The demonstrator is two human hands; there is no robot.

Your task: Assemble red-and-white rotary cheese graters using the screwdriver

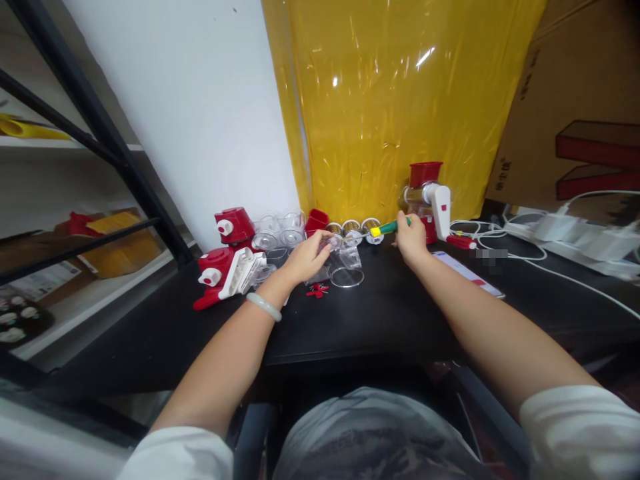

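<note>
My right hand (411, 241) is wrapped round a screwdriver (390, 227) with a green and yellow handle, its shaft pointing left. The tip reaches toward my left hand (311, 255), whose fingers are closed on a clear plastic part (346, 263) lying on its side. A round rim of that part faces me. Just below it lie small red pieces with screws (317, 291). Behind stand several grater drums (353, 231) with white ends and a red hopper (317, 221). Exactly where the screwdriver tip touches is too small to tell.
Red and white grinder bodies (234, 227) and clear cups (280, 230) stand at the left. An assembled rotary grater (427, 200) is behind my right hand. A phone (467, 273), white cables (520, 250) and a power strip (590, 243) lie right on the black table (360, 327).
</note>
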